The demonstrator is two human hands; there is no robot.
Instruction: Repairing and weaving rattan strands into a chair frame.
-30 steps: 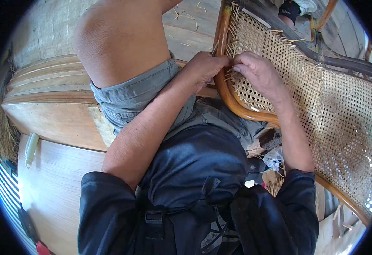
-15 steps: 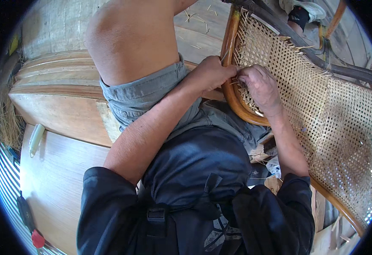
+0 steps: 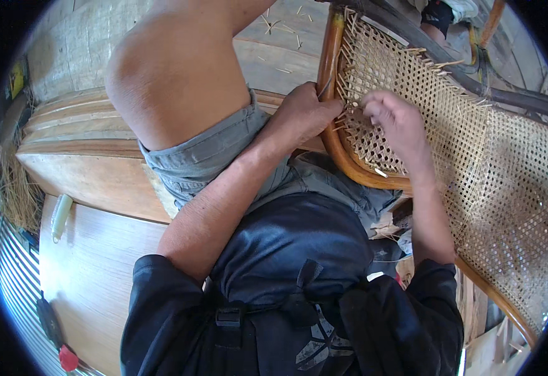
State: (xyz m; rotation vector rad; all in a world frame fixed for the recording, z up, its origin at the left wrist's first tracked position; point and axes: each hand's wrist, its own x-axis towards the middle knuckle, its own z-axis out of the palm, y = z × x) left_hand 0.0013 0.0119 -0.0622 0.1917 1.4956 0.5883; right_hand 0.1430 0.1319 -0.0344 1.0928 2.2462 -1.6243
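Observation:
A woven cane panel [image 3: 455, 150] fills a curved brown wooden frame [image 3: 331, 56], with loose strand ends sticking out along its edge. My left hand [image 3: 305, 116] lies across the frame's left side, its fingers closed at the inner edge of the wood. A thin grey strand or shaft [image 3: 328, 86] stands out by that hand; its kind I cannot make out. Over the weave, slightly apart from the left fingertips, is my right hand [image 3: 399, 122]. Its fingers are curled and a little blurred, and whatever they may pinch is hidden.
Dark poles [image 3: 506, 103] run behind the panel. Cane offcuts [image 3: 280, 28] litter the plank floor at the far side. To the left are a wooden block [image 3: 86, 169], a pale board [image 3: 98, 269], a light green handled object [image 3: 61, 216] and a fibre bundle [image 3: 17, 188].
My right hand has drawn back to the right, away from the left fingertips. The left hand stays at the frame. The whole view has shifted slightly.

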